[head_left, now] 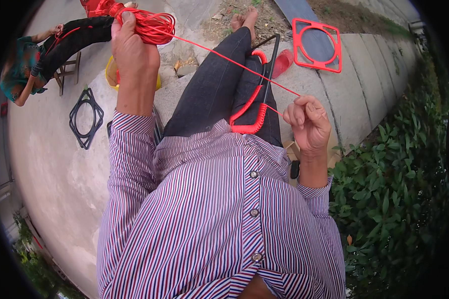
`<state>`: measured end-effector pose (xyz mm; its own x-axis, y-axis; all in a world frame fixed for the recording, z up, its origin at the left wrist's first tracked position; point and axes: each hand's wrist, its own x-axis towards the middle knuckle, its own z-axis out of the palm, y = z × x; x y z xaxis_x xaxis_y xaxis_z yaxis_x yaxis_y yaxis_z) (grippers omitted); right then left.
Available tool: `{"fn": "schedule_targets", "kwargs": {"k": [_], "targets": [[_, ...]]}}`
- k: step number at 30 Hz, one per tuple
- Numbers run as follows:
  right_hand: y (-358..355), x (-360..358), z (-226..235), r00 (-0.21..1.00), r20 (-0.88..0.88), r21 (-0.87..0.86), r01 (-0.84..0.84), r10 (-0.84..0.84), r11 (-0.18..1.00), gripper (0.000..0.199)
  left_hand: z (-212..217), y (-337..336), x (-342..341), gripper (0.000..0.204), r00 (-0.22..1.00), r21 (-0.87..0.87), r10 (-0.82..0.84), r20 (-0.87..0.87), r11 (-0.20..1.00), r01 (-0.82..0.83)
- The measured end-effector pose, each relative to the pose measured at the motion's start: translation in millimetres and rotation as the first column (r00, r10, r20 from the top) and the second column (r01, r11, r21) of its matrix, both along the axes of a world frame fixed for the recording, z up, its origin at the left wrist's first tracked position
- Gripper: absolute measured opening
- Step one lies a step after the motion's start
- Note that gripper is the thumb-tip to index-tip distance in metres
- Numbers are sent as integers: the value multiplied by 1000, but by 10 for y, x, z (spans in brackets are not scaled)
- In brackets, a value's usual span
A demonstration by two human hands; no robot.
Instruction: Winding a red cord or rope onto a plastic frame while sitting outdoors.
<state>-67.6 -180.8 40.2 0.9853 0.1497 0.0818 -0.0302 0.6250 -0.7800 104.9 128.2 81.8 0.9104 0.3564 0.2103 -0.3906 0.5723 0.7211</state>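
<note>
the single view comes from a head-worn fisheye camera, looking steeply down the person's own front. the striped shirt [209, 214] fills the lower middle, very near the lens, and serves as the landmark. beyond the shirt, farther from the lens, lie the dark-trousered legs [219, 84], running toward the top edge. left of the shirt the concrete ground [50, 169] curves away; right of it green shrubs [394, 189] crowd the rim. straight edges bend near the dark circular border. no second view shares the scene.
</note>
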Motion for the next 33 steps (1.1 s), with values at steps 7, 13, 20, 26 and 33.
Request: {"fn": "schedule_targets", "kwargs": {"k": [7,13,20,26,33], "targets": [[-3,77,-501,931,-313,-619,-49,-189,784,29,-557,-469,-806,30,778,909,-527,-342,-394,133],[81,132,-568,1000,-17,-922,-7,-22,387,34,-699,-991,-905,26,670,815,-489,-558,-169,554],[-657,-136,-26,908,53,-289,412,-415,864,21,-1177,-1087,-613,39,612,374,-540,-578,491,787],[-1756,-838,412,964,82,164,237,-252,958,49,-1273,-1306,-864,35,218,-113,-754,-619,361,926],[-1504,-836,29,917,68,152,379,-392,913,20,-1117,-1234,-1113,48,276,-35,-698,-661,397,917]]}}
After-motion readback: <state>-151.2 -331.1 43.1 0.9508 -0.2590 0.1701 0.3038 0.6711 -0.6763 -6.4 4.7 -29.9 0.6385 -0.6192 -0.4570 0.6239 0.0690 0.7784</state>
